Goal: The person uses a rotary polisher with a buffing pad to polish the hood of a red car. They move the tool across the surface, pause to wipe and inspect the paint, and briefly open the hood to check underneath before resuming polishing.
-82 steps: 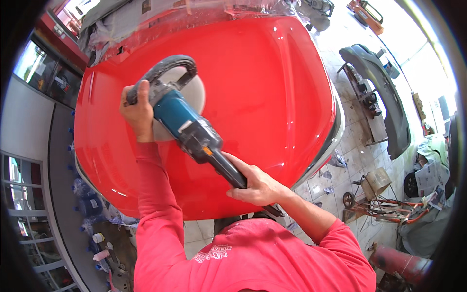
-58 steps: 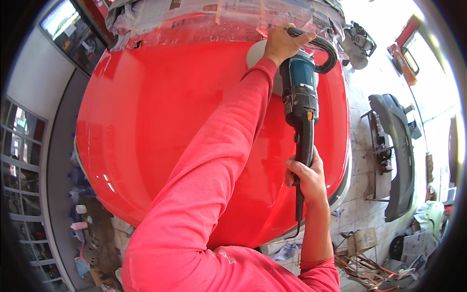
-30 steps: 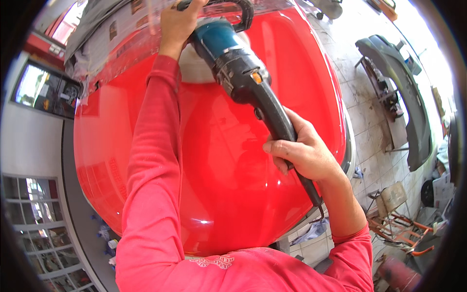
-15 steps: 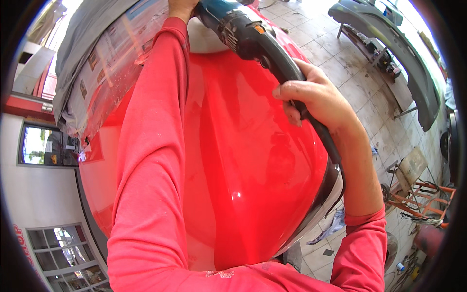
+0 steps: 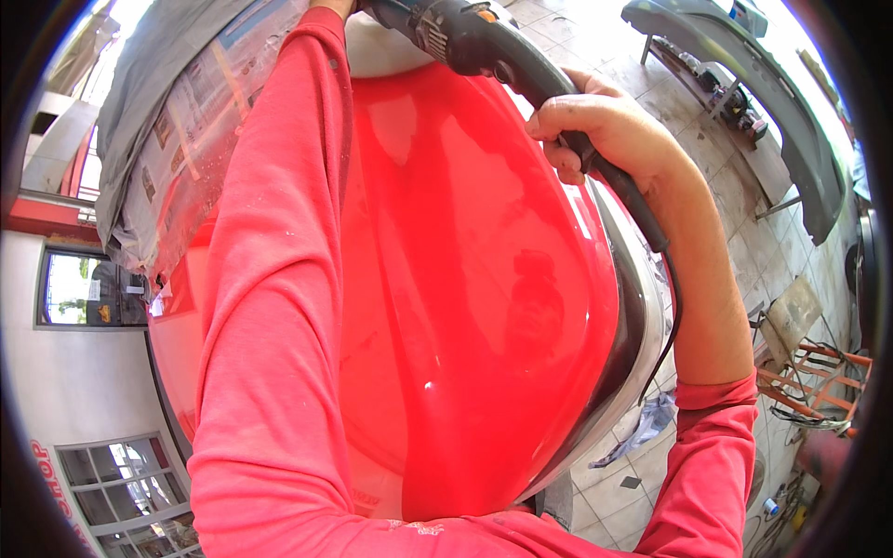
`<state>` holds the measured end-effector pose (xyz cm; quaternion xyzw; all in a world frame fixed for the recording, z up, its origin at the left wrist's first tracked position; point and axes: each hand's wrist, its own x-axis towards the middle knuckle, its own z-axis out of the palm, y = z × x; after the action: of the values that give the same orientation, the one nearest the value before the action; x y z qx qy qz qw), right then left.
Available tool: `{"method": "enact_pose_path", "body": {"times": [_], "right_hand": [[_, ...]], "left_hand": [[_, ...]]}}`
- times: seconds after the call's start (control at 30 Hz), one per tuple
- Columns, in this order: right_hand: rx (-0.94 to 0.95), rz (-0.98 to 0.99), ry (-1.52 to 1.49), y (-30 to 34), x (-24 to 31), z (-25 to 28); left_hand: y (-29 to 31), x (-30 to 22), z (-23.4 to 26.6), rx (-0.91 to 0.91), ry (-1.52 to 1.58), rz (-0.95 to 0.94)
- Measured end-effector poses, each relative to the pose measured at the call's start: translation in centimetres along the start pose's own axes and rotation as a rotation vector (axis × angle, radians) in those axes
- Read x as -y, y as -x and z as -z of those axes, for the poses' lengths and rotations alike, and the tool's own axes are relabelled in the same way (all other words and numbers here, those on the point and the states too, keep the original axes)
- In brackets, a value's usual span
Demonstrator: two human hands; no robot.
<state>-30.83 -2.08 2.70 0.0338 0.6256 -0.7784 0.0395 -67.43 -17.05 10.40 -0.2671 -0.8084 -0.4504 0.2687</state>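
Observation:
A black and teal electric polisher (image 5: 465, 42) lies across the top of the view, its cord end angled toward my right forearm. My right hand (image 5: 605, 126) is wrapped around its black handle. Under the machine's head, a rounded whitish pad (image 5: 386, 51) shows against the glossy red car body panel (image 5: 465, 279); exact contact is hard to see. My left hand (image 5: 335, 6) is beside the polisher's head, almost wholly cut off by the top edge, its fingers hidden. The panel mirrors a dark reflection on its right part.
Masking paper and a grey cover (image 5: 153, 130) drape the car at upper left. A black cord (image 5: 677, 321) hangs from the handle beside the headlight edge. At right, a grey bumper (image 5: 791, 139) rests on a stand. An orange metal frame (image 5: 819, 381) and a cloth (image 5: 642, 430) are on the tiled floor.
The polisher has slid away from me, toward the top edge, with my right hand still around its handle. My left hand has gone mostly out of the picture.

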Motion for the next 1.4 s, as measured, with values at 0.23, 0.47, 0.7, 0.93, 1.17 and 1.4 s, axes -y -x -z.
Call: {"method": "enact_pose_path", "body": {"times": [0.23, 0.47, 0.7, 0.93, 1.17, 1.4], "right_hand": [[-0.007, -0.010, -0.055, -0.3, 0.2, 0.6], [0.087, -0.053, -0.033, 1.6, -0.1, -4.0], [0.210, -0.130, 0.100, 8.0, 0.1, -13.2], [0.196, -0.249, -0.010, 14.7, -1.3, -20.8], [0.007, -0.174, 0.105, 11.3, -1.7, -26.2], [0.158, -0.253, 0.076, 11.5, -2.5, -31.6]], "left_hand": [[-0.3, 0.0, 0.0, 0.078, 0.168, 0.081], [3.1, 1.0, 5.7, -0.022, 0.276, 0.027], [12.5, 1.2, 18.7, -0.082, 0.280, 0.298], [20.4, 1.0, 27.0, -0.190, 0.193, -0.044], [16.2, 2.7, 25.9, -0.186, 0.265, 0.131], [19.7, 5.0, 35.7, -0.243, 0.089, 0.252]]}}
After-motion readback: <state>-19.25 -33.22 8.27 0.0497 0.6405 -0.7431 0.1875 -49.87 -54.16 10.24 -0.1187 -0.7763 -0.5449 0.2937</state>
